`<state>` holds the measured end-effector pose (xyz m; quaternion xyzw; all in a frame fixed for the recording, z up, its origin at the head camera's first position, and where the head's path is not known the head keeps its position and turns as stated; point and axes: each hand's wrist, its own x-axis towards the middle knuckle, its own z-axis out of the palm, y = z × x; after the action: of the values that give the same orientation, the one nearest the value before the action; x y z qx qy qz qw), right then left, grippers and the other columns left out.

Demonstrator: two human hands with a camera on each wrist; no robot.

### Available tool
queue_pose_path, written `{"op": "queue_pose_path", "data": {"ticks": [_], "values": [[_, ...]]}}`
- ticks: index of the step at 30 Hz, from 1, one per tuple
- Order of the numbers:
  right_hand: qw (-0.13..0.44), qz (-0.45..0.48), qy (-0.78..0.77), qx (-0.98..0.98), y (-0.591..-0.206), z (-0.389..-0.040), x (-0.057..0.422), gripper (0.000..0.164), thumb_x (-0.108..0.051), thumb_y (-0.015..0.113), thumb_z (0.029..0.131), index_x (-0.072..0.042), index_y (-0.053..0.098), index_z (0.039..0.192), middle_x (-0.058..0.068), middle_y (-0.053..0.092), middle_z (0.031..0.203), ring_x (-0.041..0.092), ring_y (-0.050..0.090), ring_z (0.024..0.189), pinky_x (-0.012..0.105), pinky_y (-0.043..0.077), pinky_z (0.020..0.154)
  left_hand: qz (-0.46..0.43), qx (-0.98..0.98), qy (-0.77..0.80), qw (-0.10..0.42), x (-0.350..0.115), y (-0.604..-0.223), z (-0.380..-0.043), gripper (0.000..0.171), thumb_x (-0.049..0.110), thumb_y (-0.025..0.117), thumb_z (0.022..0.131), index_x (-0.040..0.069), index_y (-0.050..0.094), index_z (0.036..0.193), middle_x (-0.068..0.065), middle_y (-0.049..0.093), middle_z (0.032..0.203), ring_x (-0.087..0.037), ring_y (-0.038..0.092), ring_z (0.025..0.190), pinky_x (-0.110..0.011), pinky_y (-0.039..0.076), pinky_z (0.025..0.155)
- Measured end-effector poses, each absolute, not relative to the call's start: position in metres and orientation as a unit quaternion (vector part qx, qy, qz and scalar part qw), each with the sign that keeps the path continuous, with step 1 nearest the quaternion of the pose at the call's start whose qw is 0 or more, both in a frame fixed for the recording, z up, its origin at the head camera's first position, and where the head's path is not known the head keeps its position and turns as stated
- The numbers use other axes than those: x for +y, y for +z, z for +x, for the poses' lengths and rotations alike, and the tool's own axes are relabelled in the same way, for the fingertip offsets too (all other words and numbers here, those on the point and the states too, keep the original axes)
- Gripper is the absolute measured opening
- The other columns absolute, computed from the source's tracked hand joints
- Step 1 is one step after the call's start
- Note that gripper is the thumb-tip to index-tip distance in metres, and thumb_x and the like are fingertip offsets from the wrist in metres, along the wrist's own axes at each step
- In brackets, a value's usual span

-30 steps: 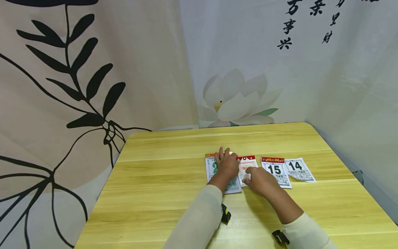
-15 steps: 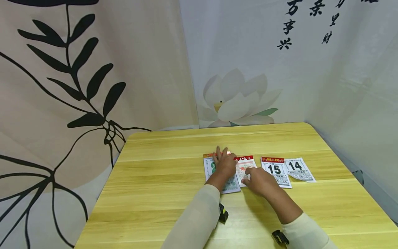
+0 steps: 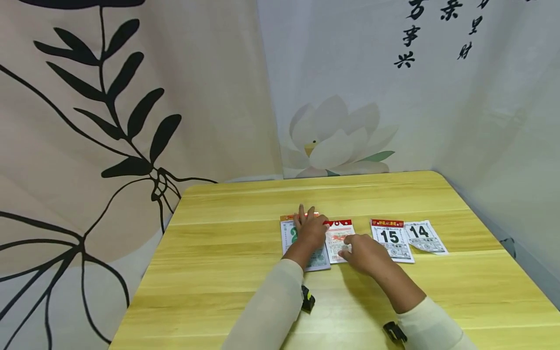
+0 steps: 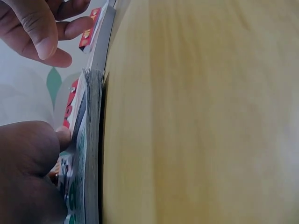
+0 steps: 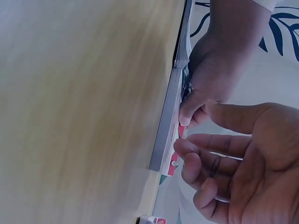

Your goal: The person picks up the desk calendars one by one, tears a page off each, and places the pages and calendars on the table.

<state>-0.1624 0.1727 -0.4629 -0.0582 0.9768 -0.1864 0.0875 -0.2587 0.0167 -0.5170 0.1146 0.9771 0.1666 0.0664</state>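
Note:
My left hand rests with spread fingers on a thick tear-off calendar with a large green number, partly hidden under the palm. Its thumb reaches the top of a second tear-off calendar with a red header and red print, lying right beside the first. Over that second pad's right side is my right hand. In the right wrist view, its fingers are loosely bent, with nothing between them. The pads' stacked page edges face the left wrist camera.
To the right lies a red-headed calendar showing 15. A loose torn sheet showing 14 lies against its right edge. All are on a wooden table, with a printed curtain behind.
My left hand has slid left, and the green-numbered and red-printed calendars have shifted left with it. My right hand has stayed nearly still. The view has turned slightly.

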Motion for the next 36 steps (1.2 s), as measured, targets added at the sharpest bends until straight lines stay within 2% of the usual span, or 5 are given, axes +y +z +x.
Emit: {"op": "queue_pose_path", "data": {"ticks": [13, 19, 26, 30, 36], "values": [[0.080, -0.065, -0.194, 0.976, -0.464, -0.162, 0.170, 0.037, -0.029, 0.079, 0.100, -0.004, 0.076, 0.128, 0.012, 0.081, 0.100, 0.025, 0.073, 0.086, 0.050, 0.060, 0.071, 0.125, 0.964, 0.233, 0.034, 0.006, -0.516, -0.253, 0.027, 0.032, 0.059, 0.114, 0.023, 0.066, 0.137, -0.011, 0.027, 0.180, -0.041, 0.005, 0.172, -0.067, 0.013, 0.136], [0.055, -0.064, -0.213, 0.973, -0.461, -0.160, 0.169, 0.038, -0.026, 0.078, 0.101, -0.002, 0.076, 0.130, 0.009, 0.077, 0.091, 0.021, 0.070, 0.081, 0.045, 0.058, 0.067, 0.130, 0.924, 0.357, 0.045, 0.004, -0.511, -0.248, 0.027, 0.028, 0.057, 0.115, 0.014, 0.062, 0.137, -0.012, 0.035, 0.175, -0.037, 0.028, 0.164, -0.059, 0.030, 0.132], [0.037, -0.065, -0.240, 0.968, -0.458, -0.159, 0.167, 0.035, -0.023, 0.077, 0.102, -0.001, 0.076, 0.129, 0.013, 0.077, 0.102, 0.025, 0.072, 0.089, 0.043, 0.058, 0.067, 0.146, 0.854, 0.495, 0.071, 0.000, -0.509, -0.242, 0.027, 0.023, 0.050, 0.118, 0.006, 0.055, 0.139, -0.021, 0.058, 0.145, -0.038, 0.063, 0.131, -0.052, 0.056, 0.106], [0.035, -0.061, -0.250, 0.966, -0.460, -0.158, 0.167, 0.034, -0.024, 0.078, 0.102, -0.002, 0.076, 0.129, 0.015, 0.077, 0.107, 0.027, 0.073, 0.091, 0.043, 0.058, 0.067, 0.138, 0.832, 0.528, 0.094, -0.001, -0.510, -0.240, 0.029, 0.031, 0.044, 0.120, 0.010, 0.051, 0.139, -0.021, 0.060, 0.146, -0.038, 0.063, 0.135, -0.052, 0.055, 0.105], [0.020, -0.068, -0.252, 0.965, -0.462, -0.157, 0.169, 0.038, -0.024, 0.079, 0.101, -0.002, 0.075, 0.132, 0.016, 0.078, 0.108, 0.028, 0.074, 0.090, 0.044, 0.059, 0.068, 0.111, 0.797, 0.583, 0.114, -0.001, -0.508, -0.237, 0.034, 0.038, 0.040, 0.120, 0.014, 0.046, 0.144, -0.026, 0.060, 0.145, -0.035, 0.062, 0.121, -0.049, 0.052, 0.094]]}}
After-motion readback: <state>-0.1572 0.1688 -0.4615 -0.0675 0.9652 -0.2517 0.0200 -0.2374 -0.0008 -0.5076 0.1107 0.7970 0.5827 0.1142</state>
